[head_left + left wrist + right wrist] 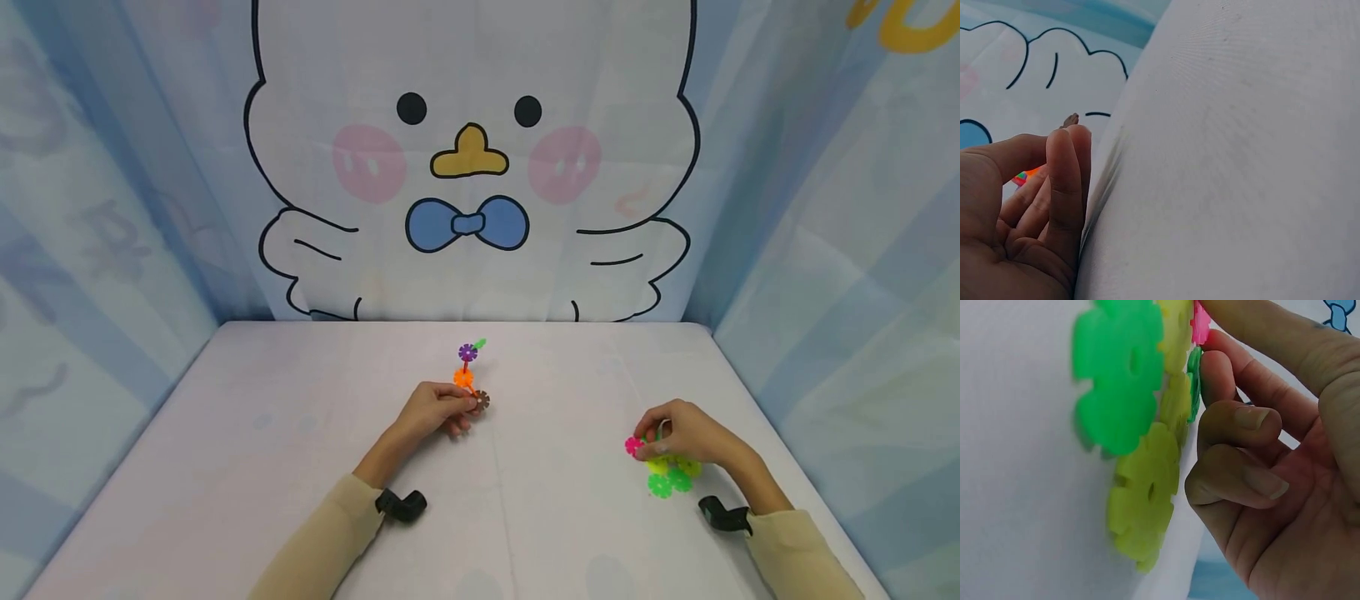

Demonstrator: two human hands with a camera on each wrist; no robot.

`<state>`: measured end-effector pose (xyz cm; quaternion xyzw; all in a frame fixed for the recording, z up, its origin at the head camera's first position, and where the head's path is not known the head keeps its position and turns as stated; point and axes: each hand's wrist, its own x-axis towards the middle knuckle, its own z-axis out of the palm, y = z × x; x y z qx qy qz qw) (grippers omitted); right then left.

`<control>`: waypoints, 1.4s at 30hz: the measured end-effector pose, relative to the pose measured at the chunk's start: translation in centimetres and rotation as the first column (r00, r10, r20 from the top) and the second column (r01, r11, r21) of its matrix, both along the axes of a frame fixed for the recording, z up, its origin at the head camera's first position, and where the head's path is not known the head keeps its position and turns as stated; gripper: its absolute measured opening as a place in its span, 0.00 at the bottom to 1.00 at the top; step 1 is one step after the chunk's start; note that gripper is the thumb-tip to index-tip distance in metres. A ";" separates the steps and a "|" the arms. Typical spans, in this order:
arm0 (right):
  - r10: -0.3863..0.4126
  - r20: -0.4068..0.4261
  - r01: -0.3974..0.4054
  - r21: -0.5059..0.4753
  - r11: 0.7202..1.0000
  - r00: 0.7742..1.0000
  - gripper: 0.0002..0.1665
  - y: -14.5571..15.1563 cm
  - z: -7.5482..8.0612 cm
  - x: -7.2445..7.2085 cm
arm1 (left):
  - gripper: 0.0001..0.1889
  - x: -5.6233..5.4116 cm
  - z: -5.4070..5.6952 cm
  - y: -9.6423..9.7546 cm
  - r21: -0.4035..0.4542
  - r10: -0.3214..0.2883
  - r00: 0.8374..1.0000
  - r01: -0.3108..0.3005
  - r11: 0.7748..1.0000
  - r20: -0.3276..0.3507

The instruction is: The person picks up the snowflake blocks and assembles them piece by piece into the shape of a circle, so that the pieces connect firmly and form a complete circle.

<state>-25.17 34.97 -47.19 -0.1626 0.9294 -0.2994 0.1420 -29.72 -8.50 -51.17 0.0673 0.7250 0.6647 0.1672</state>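
Note:
Near the middle of the table, my left hand [429, 408] pinches a brown notched plastic disc [483, 401] between thumb and fingers. Joined in a chain beyond it are an orange disc [463, 378], a purple disc [467, 352] and a small green disc [481, 342], with red pieces seen edge-on between them. At the right, thumb and forefinger of my right hand [693, 433] pinch a pink disc [632, 446]. Under that hand lie green discs [660, 485] and yellow discs [1147, 494], partly hidden by it in the head view.
A white-covered table [570, 517] carries everything. Printed fabric walls [472, 283] rise at its back and both sides. Black wrist-worn devices [402, 506] sit at both cuffs, close above the tabletop.

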 end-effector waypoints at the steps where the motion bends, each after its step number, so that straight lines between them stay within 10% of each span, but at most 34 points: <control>1: 0.004 0.000 -0.004 -0.002 1.000 1.000 0.14 0.0 0.0 0.0 | 0.12 0.0 0.0 0.0 0.000 0.000 1.000 0.000 1.000 0.001; 20: 0.035 0.041 -0.028 -0.158 0.987 0.999 0.07 -2.1 0.9 -0.9 | 0.12 0.1 0.0 0.1 -0.002 -0.008 1.000 0.008 1.000 -0.011; 42: -0.005 -0.048 -0.011 -0.326 0.945 0.999 0.06 -15.2 -0.8 -4.2 | 0.13 0.2 0.2 0.2 0.006 -0.016 0.999 0.016 1.000 0.028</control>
